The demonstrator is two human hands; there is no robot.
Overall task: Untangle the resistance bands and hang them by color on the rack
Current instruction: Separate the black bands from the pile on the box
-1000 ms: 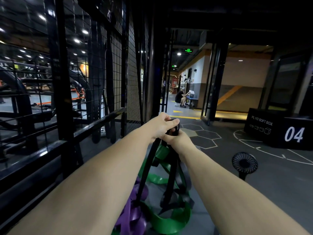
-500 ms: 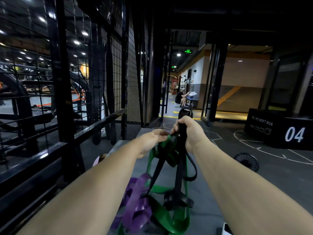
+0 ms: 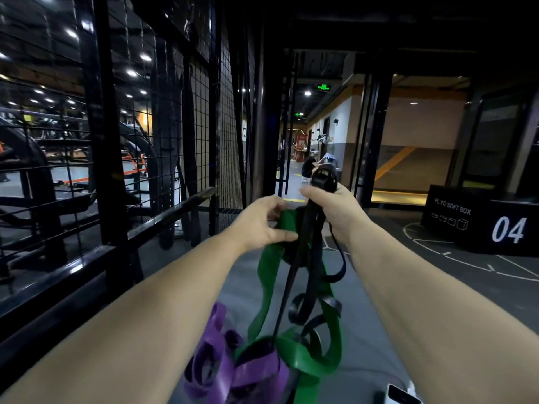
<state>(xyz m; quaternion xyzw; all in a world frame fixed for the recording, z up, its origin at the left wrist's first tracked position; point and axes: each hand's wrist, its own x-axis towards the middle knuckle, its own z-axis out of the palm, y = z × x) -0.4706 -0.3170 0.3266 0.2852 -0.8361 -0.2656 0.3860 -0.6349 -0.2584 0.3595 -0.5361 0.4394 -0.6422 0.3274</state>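
A tangle of resistance bands hangs in front of me. My right hand (image 3: 335, 208) grips the top of the black band (image 3: 313, 252) and holds it up, its loop sticking out above the fist. My left hand (image 3: 262, 223) pinches the green band (image 3: 269, 272) just to the left of the black one. The green band loops down and curls around the black coils near the bottom. A purple band (image 3: 230, 371) lies bunched at the lower end of the tangle on a grey surface (image 3: 242, 287). The black rack with wire mesh (image 3: 110, 158) stands along my left.
A black rail (image 3: 163, 217) runs along the left at waist height. A black plyo soft box marked 04 (image 3: 493, 225) sits at the right. A white device (image 3: 402, 396) lies at the bottom edge. Far down the corridor a person (image 3: 310, 167) sits.
My hands have separated: the right one has lifted the black band higher and rightwards, and the left has shifted onto the green band. The fan on the floor has left the view.
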